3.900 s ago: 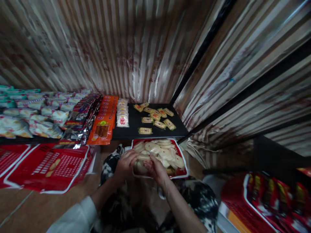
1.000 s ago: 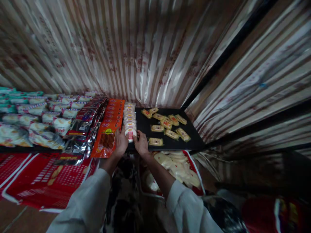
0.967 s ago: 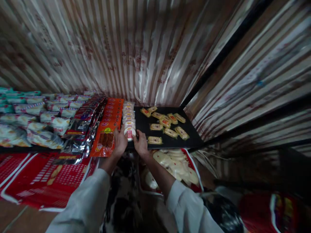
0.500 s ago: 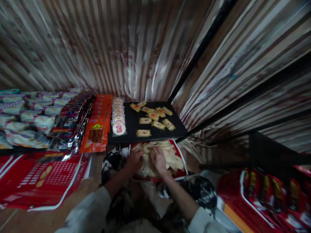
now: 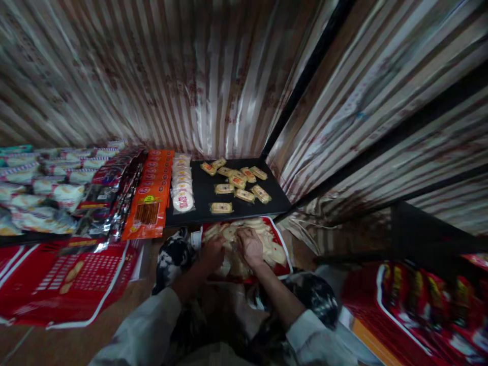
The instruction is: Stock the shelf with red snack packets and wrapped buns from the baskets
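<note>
Both hands work inside a red basket with a white rim (image 5: pixel 285 244), set low between my knees. Many pale, flat round packets (image 5: pixel 275 250), apparently wrapped rice crackers, fill it. My left hand (image 5: pixel 213 252) is on the left of the pile, its fingers curled in. Close beside it, my right hand (image 5: pixel 251 247) bends its fingers down over the packets. Something pale and shiny like clear wrapping lies between the hands, but dimness and blur hide what the fingertips hold.
A black shelf (image 5: pixel 198 219) ahead carries scattered small yellow packets (image 5: pixel 221 208), a row of round white packets (image 5: pixel 183 202), an orange snack bag (image 5: pixel 147 213) and dark bags (image 5: pixel 102 193). Red baskets stand at left (image 5: pixel 34 290) and right (image 5: pixel 381 310). Striped sheeting (image 5: pixel 213 76) hangs behind.
My hands stay over the basket, with the right hand's fingers now more curled and slightly lower. The whole view has shifted a little. Shelf goods look unchanged.
</note>
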Tool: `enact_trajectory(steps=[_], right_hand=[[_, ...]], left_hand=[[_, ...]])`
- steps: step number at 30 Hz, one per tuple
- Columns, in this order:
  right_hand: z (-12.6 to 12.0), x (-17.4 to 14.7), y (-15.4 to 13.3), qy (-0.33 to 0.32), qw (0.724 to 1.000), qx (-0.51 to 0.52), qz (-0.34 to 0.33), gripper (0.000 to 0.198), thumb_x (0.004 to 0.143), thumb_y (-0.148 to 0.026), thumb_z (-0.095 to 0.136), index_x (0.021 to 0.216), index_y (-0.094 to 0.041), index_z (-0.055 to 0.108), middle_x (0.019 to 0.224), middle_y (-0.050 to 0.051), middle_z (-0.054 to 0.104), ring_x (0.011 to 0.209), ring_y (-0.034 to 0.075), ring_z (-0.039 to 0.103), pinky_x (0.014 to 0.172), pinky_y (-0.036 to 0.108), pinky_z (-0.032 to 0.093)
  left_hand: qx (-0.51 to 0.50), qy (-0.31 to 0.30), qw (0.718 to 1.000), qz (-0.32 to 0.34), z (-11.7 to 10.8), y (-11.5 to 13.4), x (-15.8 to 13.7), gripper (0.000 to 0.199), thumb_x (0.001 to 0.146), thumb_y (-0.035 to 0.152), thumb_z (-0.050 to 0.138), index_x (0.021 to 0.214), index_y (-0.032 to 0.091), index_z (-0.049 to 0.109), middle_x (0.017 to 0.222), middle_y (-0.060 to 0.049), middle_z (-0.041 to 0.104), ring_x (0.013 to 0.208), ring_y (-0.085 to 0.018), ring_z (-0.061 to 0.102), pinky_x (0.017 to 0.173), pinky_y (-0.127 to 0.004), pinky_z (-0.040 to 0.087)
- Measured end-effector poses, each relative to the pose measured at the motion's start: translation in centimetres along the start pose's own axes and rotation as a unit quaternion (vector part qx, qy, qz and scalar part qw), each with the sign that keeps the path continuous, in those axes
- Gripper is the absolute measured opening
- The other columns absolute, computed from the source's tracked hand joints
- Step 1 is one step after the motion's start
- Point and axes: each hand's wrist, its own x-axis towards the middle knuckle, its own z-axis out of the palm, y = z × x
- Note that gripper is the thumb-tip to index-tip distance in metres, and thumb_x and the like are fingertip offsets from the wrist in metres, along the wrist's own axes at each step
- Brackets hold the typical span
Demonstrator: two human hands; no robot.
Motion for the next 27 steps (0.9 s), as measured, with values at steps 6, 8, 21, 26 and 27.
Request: enact_trajectory(steps=[6, 8, 21, 26, 27], right_hand=[[-2.2, -0.3, 0.1, 0.033, 0.999, 0.034, 0.007, 0.028, 0.09, -0.023, 0.038, 0.089, -0.018, 0.065, 0.092, 0.01, 0.068, 0.093, 0.023, 0.058, 0.083, 0.032, 0.044], [-3.2, -0.4, 0.2, 0.034, 0.996, 0.074, 0.025, 0.027, 0.089, -0.026, 0.038, 0.089, -0.017, 0.064, 0.089, 0.01, 0.068, 0.086, 0.023, 0.06, 0.078, 0.032, 0.045], [-5.4, 0.4, -2.4, -0.014, 0.843, 0.519, 0.143, 0.04, 0.069, -0.056, 0.061, 0.084, -0.018, 0.063, 0.075, 0.002, 0.066, 0.068, 0.016, 0.058, 0.063, 0.028, 0.045], [-4.5, 0.7, -4.5, -0.053, 0.777, 0.606, 0.165, 0.045, 0.054, -0.049, 0.078, 0.084, -0.018, 0.064, 0.079, 0.003, 0.069, 0.071, 0.017, 0.063, 0.07, 0.029, 0.048], [-4.1, 0.9, -4.9, -0.053, 0.777, 0.606, 0.162, 0.045, 0.052, -0.048, 0.079, 0.082, -0.018, 0.064, 0.078, 0.003, 0.07, 0.071, 0.016, 0.063, 0.07, 0.029, 0.049]], left_hand=[[-0.03, 0.034, 0.999, 0.018, -0.1, -0.4, 0.1, 0.058, 0.08, 0.038, 0.048, 0.132, 0.012, 0.046, 0.135, -0.016, 0.051, 0.126, -0.028, 0.045, 0.106, -0.044, 0.034], [-0.041, 0.043, 0.998, -0.001, -0.2, 0.1, 0.2, 0.06, 0.078, 0.037, 0.051, 0.132, 0.012, 0.046, 0.136, -0.015, 0.05, 0.127, -0.028, 0.044, 0.107, -0.043, 0.034], [-0.405, 0.103, 0.889, -0.189, -2.0, 2.3, -1.2, 0.015, 0.07, 0.015, 0.061, 0.084, 0.016, 0.057, 0.077, -0.001, 0.066, 0.066, -0.012, 0.062, 0.052, -0.019, 0.049], [-0.496, 0.164, 0.83, -0.196, -3.7, 2.0, -1.9, 0.018, 0.066, 0.017, 0.068, 0.076, 0.015, 0.054, 0.071, 0.0, 0.064, 0.059, -0.011, 0.06, 0.05, -0.019, 0.048], [-0.505, 0.17, 0.824, -0.194, -4.2, 2.0, -2.0, 0.019, 0.065, 0.018, 0.07, 0.076, 0.015, 0.054, 0.069, 0.001, 0.063, 0.058, -0.01, 0.06, 0.05, -0.019, 0.048]])
